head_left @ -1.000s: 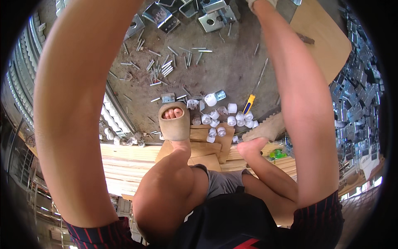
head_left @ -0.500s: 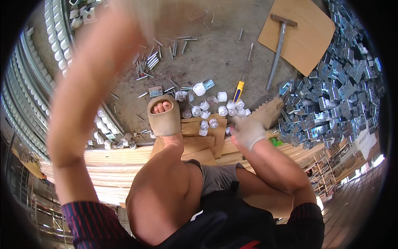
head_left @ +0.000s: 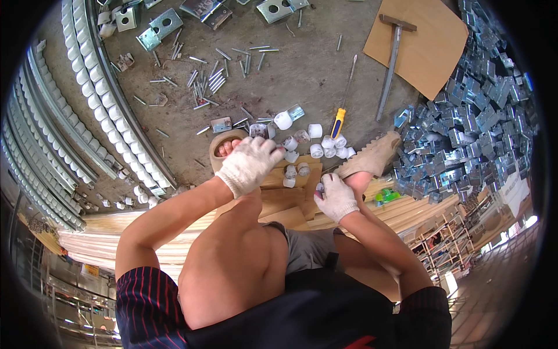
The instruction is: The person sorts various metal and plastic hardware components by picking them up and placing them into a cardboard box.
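Observation:
My left hand (head_left: 250, 166), in a white knit glove, hovers over the front of my left slipper (head_left: 218, 144). Its fingers are curled and bent downward, and their underside is hidden. Beside its fingertips lie small white plastic rollers (head_left: 283, 121), some with metal inside. Further right, my gloved right hand (head_left: 338, 199) is closed around a small white roller (head_left: 319, 188), mostly covered by the fingers, near my right slipper (head_left: 369, 156). Between the hands, several rollers (head_left: 289, 174) rest on brown cardboard (head_left: 305, 189).
Metal pins (head_left: 216, 81) are scattered ahead on the concrete. A yellow-handled screwdriver (head_left: 337, 123) and a hammer (head_left: 388, 72) lie to the right. Metal brackets (head_left: 459, 134) form a large pile at far right. Rails lined with white rollers (head_left: 100, 102) stretch along the left; plated brackets (head_left: 163, 26) lie at the far side.
My left hand has come down and back from the far side to above the left slipper, uncovering the far brackets. My right hand has moved slightly left and nearer, its fingers now around a roller.

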Demonstrator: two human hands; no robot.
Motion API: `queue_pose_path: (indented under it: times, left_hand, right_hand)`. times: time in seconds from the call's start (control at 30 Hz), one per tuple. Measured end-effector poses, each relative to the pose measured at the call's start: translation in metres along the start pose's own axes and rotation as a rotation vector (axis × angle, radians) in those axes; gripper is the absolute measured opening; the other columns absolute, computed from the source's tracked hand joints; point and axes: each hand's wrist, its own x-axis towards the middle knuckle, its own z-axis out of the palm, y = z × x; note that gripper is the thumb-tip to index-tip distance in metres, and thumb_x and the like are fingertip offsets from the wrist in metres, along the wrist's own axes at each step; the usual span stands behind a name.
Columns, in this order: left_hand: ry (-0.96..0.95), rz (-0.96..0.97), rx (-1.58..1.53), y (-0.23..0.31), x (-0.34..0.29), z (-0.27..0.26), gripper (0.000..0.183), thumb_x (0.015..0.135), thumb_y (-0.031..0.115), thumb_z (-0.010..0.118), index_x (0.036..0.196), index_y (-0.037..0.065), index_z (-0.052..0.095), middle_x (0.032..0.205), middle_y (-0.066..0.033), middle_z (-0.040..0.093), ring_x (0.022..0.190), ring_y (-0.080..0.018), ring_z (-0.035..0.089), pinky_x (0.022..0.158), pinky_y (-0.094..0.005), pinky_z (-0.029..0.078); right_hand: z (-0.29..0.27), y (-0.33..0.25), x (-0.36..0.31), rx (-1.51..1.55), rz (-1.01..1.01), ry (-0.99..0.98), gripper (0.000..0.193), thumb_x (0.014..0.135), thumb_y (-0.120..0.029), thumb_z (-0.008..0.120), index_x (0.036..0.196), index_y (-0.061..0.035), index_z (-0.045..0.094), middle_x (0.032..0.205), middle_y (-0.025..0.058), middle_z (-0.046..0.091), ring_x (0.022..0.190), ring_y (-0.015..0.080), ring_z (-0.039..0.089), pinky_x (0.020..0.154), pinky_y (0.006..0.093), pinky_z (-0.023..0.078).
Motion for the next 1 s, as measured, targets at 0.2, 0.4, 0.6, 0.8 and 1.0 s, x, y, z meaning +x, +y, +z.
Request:
queue_pose_path:
  times: [0.2,0.4,0.6,0.8,1.0]
  left_hand:
    - [0.067,0.262,0.176,0.032,0.027,0.054,0.022,0.090,0.024,0.066,0.108,0.018,0.077,0.115,-0.0040,0.065,0.109,-0.0261,0.064,0.086,-0.0433,0.051]
    - [0.019,0.094,0.027,0.029,0.032,0.052,0.022,0.087,0.024,0.072,0.109,0.021,0.079,0.119,-0.0076,0.065,0.111,-0.0306,0.063,0.092,-0.0451,0.052]
    - [0.310,-0.121,-0.160,0.010,0.008,-0.034,0.045,0.073,0.018,0.086,0.114,0.012,0.067,0.123,-0.0133,0.064,0.111,-0.0377,0.063,0.095,-0.0493,0.055]
    - [0.177,-0.372,-0.060,0.011,-0.005,-0.032,0.053,0.077,0.020,0.082,0.125,0.008,0.062,0.112,-0.0167,0.064,0.107,-0.0398,0.065,0.089,-0.0533,0.054]
    - [0.012,-0.083,0.179,0.022,0.011,-0.010,0.051,0.086,0.017,0.071,0.137,0.013,0.063,0.115,-0.0136,0.063,0.112,-0.0352,0.063,0.094,-0.0497,0.050]
  right_hand:
    - [0.018,-0.026,0.017,0.204,-0.171,0.273,0.060,0.092,-0.017,0.073,0.147,-0.0111,0.050,0.133,0.0210,0.057,0.111,0.0455,0.068,0.089,0.0538,0.060]
    - [0.020,-0.032,0.045,0.355,-0.035,0.251,0.062,0.087,-0.021,0.081,0.141,-0.0107,0.053,0.133,0.0220,0.057,0.109,0.0469,0.068,0.090,0.0548,0.060]
    - [-0.016,-0.050,0.036,0.590,-0.046,0.545,0.031,0.088,-0.018,0.075,0.117,-0.0079,0.068,0.116,0.0190,0.066,0.098,0.0420,0.071,0.084,0.0495,0.060]
    - [-0.025,-0.042,0.054,0.138,-0.136,0.498,0.051,0.088,-0.030,0.083,0.133,-0.0150,0.064,0.104,0.0125,0.069,0.095,0.0388,0.070,0.080,0.0483,0.060]
    - [-0.039,-0.052,0.069,-0.195,-0.154,0.408,0.079,0.090,-0.033,0.082,0.161,-0.0341,0.048,0.111,0.0178,0.062,0.098,0.0366,0.069,0.079,0.0492,0.060]
